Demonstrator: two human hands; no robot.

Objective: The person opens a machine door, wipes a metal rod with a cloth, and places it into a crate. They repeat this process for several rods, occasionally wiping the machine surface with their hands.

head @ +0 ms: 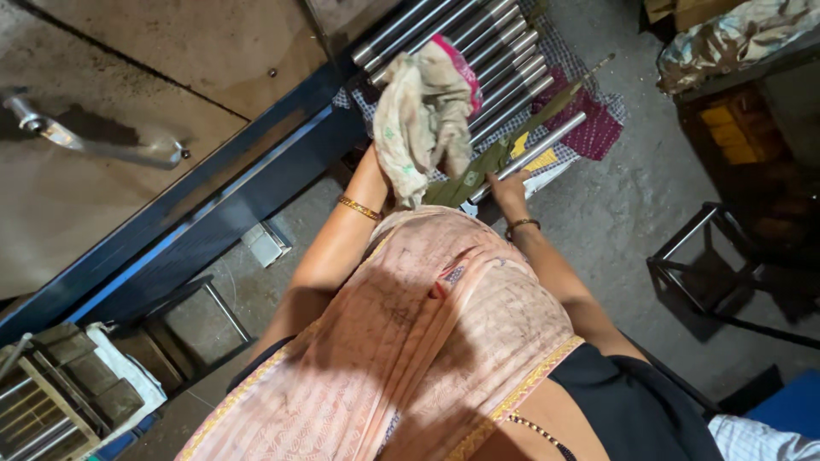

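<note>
At the far left a metal handle (94, 145) lies on the grey machine top (128, 68). Next, the left hand (376, 158) lifts a crumpled pale rag (423, 107) over the row of steel rods (478, 51), fingers bunched into the cloth. Right of it, the right hand (510, 192) steadies one loose rod (538, 145); I can't see its fingers' grip. Wiping lengthwise with that rod pinned would seem best.

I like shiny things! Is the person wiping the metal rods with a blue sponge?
No, the left hand holds a pale crumpled rag over the metal rods, not a sponge.
</note>
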